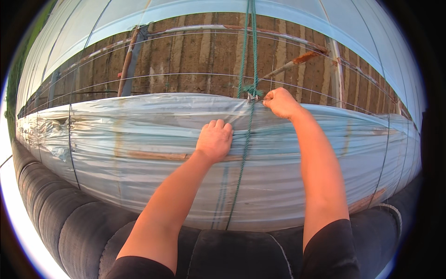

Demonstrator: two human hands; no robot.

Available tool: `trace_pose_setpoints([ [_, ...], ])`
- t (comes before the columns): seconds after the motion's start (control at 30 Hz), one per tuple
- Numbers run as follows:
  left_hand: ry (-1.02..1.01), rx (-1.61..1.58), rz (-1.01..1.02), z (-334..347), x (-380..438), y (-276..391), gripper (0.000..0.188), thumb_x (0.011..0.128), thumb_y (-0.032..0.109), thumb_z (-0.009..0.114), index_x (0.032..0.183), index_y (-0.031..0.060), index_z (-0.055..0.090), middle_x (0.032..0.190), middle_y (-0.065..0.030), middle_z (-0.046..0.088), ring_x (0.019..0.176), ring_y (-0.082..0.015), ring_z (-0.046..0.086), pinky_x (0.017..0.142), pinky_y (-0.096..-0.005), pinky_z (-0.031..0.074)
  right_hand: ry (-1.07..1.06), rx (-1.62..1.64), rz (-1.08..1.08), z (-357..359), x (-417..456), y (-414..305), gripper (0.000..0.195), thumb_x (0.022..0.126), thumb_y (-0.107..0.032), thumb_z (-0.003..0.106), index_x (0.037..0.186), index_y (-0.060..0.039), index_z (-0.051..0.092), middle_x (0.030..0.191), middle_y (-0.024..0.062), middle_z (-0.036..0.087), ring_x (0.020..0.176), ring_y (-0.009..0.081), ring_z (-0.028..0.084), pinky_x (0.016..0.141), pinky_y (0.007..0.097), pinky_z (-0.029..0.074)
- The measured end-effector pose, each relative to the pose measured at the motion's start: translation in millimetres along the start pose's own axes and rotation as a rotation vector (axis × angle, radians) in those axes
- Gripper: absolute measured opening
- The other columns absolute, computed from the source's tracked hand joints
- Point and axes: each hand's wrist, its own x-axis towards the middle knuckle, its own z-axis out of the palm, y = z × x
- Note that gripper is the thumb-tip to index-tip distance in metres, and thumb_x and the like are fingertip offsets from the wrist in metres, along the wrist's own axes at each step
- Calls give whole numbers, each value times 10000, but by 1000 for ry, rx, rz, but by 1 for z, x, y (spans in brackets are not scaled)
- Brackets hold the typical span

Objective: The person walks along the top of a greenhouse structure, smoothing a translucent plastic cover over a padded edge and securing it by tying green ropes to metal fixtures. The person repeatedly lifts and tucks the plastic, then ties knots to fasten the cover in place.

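Observation:
My right hand (pixel 281 103) is at the top edge of the clear plastic film (pixel 167 108). Its thumb and fingers pinch the right end of a small metal fitting (pixel 252 98). A green rope (pixel 255 52) runs down to that fitting, where it is knotted. A single green strand (pixel 239 174) continues below over the film. Lower and to the left, my left hand (pixel 215 139) lies back-up against the creased film with its fingers bent. Its fingertips are hidden, so I cannot tell whether they grip a fold.
Rusty metal pipes (pixel 223 27) and thin wires cross the opening behind the film. Beyond lies ridged brown soil (pixel 195 52). More film (pixel 292 8) arches overhead. A thick black quilted roll (pixel 240 251) runs along the near side. A wooden strip (pixel 156 155) shows at the film.

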Motion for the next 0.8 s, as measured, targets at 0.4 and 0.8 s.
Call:
trace_pose_setpoints([
  [0.4, -30, 12, -10, 2, 4, 6, 155, 1065, 231, 594, 1049, 84, 641, 1078, -145, 639, 1063, -371, 626, 930, -511, 509, -97, 110, -14, 17, 25, 13, 293, 987, -272, 747, 1164, -44, 800, 1037, 166, 788, 997, 302, 729, 922, 437, 541],
  [0.8, 50, 12, -12, 6, 3, -1, 152, 1057, 229, 611, 1017, 85, 643, 1026, -132, 643, 1021, -362, 632, 910, -495, 514, 581, -254, -246, 70, -23, 9, 279, 975, -335, 769, 1081, -77, 780, 982, 137, 806, 1007, 332, 740, 980, 461, 477],
])
